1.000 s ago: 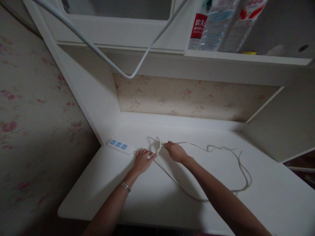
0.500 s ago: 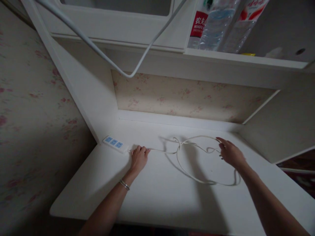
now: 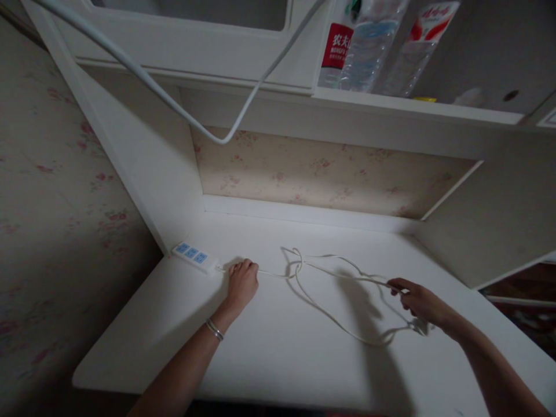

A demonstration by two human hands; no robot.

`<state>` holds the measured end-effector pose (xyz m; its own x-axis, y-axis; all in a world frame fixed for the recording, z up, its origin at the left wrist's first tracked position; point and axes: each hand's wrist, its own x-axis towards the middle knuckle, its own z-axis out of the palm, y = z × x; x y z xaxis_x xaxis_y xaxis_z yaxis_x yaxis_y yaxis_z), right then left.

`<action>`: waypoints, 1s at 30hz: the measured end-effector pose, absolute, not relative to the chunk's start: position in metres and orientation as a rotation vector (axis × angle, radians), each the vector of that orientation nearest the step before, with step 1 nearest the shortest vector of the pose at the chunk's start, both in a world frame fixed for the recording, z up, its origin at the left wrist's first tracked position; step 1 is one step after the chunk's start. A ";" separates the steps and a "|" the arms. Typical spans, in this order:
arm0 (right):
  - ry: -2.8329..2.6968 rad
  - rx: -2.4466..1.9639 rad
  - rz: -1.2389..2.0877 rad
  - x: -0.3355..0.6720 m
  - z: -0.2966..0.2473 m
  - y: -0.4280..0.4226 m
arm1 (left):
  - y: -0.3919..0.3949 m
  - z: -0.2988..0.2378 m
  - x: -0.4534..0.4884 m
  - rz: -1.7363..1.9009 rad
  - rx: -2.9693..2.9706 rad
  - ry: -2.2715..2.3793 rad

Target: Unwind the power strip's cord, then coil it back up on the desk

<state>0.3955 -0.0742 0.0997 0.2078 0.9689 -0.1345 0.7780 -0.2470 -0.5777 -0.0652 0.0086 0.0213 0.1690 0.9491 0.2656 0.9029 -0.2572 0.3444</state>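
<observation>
Left hand [image 3: 243,281] is gripping the white cord [image 3: 361,278] with curled fingers, just beside the power strip [image 3: 195,258]; it is resting low at the counter [image 3: 278,359]. Right hand [image 3: 419,301] is pinching another stretch of the same cord between thumb and fingers, well apart from the left; its shadow is falling to one side on the counter.

Power strip is lying at the far left of the counter, near the side panel [image 3: 139,150], with three blue socket faces showing upward. Its cord is running to the left hand, then on to a crossing between the two hands, where it is looping around itself. From there one strand is stretching to the right fingers; others are curving behind and in front of it. Strands beneath the right hand are overlapping; their order I cannot tell.

Silver bracelet [image 3: 214,329] is circling the left wrist. Overhead, a thicker pale cable [image 3: 152,81] is hanging in a V. Clear plastic bottles [image 3: 369,55] are standing on the shelf [image 3: 412,104], upper right. Floral wallpaper [image 3: 282,168] is showing behind the counter.
</observation>
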 end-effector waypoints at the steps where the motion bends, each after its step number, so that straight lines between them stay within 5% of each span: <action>1: -1.625 -2.058 0.839 0.385 0.101 -0.071 | 0.008 0.021 -0.061 0.673 2.343 1.769; 12: -1.492 -1.646 1.576 0.258 0.076 -0.016 | 0.003 0.009 -0.001 0.773 2.404 1.212; 30: -1.281 -1.362 1.043 0.262 0.189 -0.012 | 0.003 0.013 -0.012 0.718 2.265 1.258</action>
<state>0.2615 -0.0124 0.1885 0.0834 0.9962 0.0266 0.1765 0.0115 -0.9842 -0.0115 0.0033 0.0132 0.4486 0.8655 0.2229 0.6319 -0.4835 0.6057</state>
